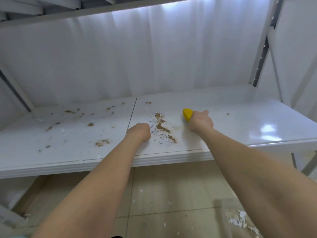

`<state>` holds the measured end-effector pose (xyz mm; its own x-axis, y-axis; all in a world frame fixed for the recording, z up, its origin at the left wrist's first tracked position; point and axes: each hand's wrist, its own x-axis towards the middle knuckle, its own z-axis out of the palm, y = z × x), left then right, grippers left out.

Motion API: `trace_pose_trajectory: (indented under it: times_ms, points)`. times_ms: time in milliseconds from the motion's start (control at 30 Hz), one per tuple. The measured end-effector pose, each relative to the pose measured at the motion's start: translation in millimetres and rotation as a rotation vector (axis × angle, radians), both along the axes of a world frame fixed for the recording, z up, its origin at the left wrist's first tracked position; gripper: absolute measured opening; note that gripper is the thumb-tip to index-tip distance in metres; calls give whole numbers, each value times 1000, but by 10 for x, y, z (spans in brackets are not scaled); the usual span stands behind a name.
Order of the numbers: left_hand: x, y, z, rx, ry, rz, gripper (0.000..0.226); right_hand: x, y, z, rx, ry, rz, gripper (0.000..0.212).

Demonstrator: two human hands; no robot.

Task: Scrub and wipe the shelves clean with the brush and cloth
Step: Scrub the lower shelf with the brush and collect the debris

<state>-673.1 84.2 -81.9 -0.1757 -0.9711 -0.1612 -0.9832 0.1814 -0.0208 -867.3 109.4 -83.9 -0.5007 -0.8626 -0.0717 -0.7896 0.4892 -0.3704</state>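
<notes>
A white shelf [240,127] runs across the view at waist height, made of two panels with a seam near the middle. My right hand [201,121] grips a yellow brush [187,114] pressed on the right panel. Just left of the brush lies a heap of brown dirt and white paper scraps [161,129]. My left hand [139,132] rests on the shelf beside that heap with its fingers curled under; whether it holds anything is hidden. More brown dirt patches [102,142] are scattered over the left panel. No cloth is visible.
An upper shelf [103,7] overhangs close above. White sheeting [154,57] hangs behind the shelf. Metal uprights [262,54] stand at the right and left ends. Below, the tiled floor [171,194] carries paper scraps [243,220].
</notes>
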Motion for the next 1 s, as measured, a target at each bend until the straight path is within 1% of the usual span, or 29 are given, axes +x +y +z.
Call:
trace_pose_trajectory:
  times_ms: [100,200,300,333,400,467,533,667,767,867,933,1000]
  points:
    - [-12,-20,-47,36,45,2,25,270,-41,-75,-9,35,99,40]
    - [-23,-31,-35,52,35,5,33,525,-36,-75,1,34,197,42]
    - [-38,-28,-4,95,4,-4,38,470,-47,6,-2,-48,295,43]
    - [-38,-28,1,105,-8,-13,37,379,-44,48,-32,-81,276,43]
    - [-33,-24,3,112,-25,-25,34,139,-27,101,-73,-89,143,40]
    - [-31,-27,-12,103,-35,-31,32,-83,7,80,-55,-62,-4,39]
    - [-43,-36,-24,87,-47,-42,31,-151,44,14,-25,-36,-67,38]
    - [-65,-57,-39,74,-73,-52,25,225,43,-86,-13,32,58,40]
    - [-129,-7,-58,57,-91,-40,21,538,68,-97,-1,31,172,42]
    - [-187,42,-53,-30,-44,-36,16,515,78,-34,6,-18,249,41]
    - [-180,34,-27,-110,10,-36,18,309,98,31,-27,-45,215,40]
    - [-165,19,4,-156,56,-23,24,5,148,72,-60,-28,87,39]
